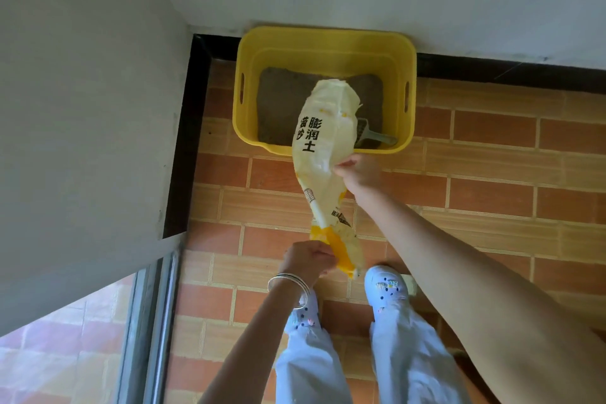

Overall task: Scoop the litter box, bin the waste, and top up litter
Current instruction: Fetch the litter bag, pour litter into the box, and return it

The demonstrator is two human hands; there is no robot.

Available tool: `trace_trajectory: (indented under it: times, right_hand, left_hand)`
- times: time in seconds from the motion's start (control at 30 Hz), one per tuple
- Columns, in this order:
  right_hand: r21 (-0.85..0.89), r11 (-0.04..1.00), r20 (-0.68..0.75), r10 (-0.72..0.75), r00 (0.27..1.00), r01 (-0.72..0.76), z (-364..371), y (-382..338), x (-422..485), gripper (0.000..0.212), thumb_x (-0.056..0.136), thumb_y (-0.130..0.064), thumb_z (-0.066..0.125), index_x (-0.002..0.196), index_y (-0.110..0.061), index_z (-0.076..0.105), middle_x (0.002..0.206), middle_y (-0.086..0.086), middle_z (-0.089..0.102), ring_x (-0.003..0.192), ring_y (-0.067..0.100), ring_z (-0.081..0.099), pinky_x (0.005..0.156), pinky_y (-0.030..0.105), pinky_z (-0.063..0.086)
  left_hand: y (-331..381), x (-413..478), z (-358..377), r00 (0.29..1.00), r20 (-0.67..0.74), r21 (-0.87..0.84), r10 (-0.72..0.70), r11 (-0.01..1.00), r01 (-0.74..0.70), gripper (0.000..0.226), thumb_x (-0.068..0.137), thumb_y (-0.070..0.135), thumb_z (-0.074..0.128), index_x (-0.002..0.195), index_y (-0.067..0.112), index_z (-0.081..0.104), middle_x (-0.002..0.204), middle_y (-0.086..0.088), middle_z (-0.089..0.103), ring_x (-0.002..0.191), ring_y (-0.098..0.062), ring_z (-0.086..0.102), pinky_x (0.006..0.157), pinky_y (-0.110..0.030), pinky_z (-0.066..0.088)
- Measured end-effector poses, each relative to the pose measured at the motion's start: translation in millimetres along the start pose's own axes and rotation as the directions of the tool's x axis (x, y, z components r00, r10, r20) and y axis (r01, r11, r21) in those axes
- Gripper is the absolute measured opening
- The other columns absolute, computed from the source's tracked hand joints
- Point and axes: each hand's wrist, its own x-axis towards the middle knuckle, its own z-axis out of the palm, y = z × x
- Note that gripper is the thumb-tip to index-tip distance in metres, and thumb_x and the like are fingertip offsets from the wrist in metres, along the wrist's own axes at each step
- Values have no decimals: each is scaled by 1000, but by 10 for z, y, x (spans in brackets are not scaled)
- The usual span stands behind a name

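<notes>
Topping up looks in hand: the left hand (308, 257) pinches the bag (323, 154) bottom, the right hand (359, 172) grips its side, mouth over the box (324, 39) at upper centre; next, probably shake it empty.

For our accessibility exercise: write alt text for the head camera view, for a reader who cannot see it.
A person tips a limp white-and-yellow litter bag over a yellow litter box, left hand gripping its bottom end, right hand its side. A grey scoop lies in the box, on a brick-patterned floor.
</notes>
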Motion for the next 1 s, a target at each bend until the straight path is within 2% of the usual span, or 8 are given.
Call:
trace_trajectory:
  times: [0.1,0.17,0.27,0.43,0.6,0.73,0.9,1.0]
  right_hand:
    - [-25,995,-13,-96,995,95,-6,31,-22,12,81,-16,65,88,-7,69,96,8,69,91,21,63,70,25,43]
    - [-14,995,-16,-95,995,94,10,16,-5,20,82,-19,66,97,-6,65,105,8,65,100,22,59,73,24,41]
    - [86,994,80,-69,994,62,72,-4,59,49,77,-25,74,117,-6,51,120,10,55,110,23,53,85,28,43]
    - [51,996,62,-77,995,74,177,-3,163,59,75,-26,75,123,-7,46,121,11,52,109,25,52,87,32,44]
    - [-12,991,-52,-133,990,133,145,-41,388,58,74,-30,75,121,-8,49,119,10,51,107,23,52,88,33,45]
    - [135,986,-42,-89,995,94,119,-152,711,82,61,-49,77,126,-9,48,119,8,58,106,24,58,89,46,50]
    - [77,984,-37,-157,987,160,92,-232,1032,60,75,-30,75,125,-6,53,107,4,62,99,19,59,88,38,50]
    - [-6,966,-58,-257,965,257,99,-182,1074,17,77,-18,68,89,-7,71,81,8,70,74,21,66,71,43,56]
  left_hand:
    - [27,153,-131,999,20,-81,30,996,-28,21,69,-5,76,86,7,74,67,5,70,75,-15,64,88,-36,50]
    - [34,232,-157,995,77,-89,67,994,-60,37,76,-10,67,110,5,66,93,-2,70,90,-12,64,94,-29,48]
    - [107,328,-143,993,26,-14,116,993,-116,37,80,-2,68,112,15,64,104,7,63,100,-7,57,78,-2,41]
    - [241,644,-250,965,-220,-106,143,980,-169,32,77,-13,64,103,5,62,104,-8,61,102,-19,54,80,-19,44]
    - [563,986,-440,915,-373,4,155,986,-166,52,81,10,72,129,11,52,117,1,54,109,-14,50,87,-22,37]
    - [883,1418,-459,892,-392,56,227,973,-223,66,80,23,74,138,15,44,137,-3,50,124,-20,48,96,-30,40]
    - [1142,1890,-391,885,-354,100,301,954,-284,55,78,30,75,126,15,55,114,6,62,107,-18,59,89,-31,47]
    - [1159,1969,-354,884,-380,91,272,962,-257,59,77,23,77,129,12,53,114,3,61,104,-15,58,92,-29,45]
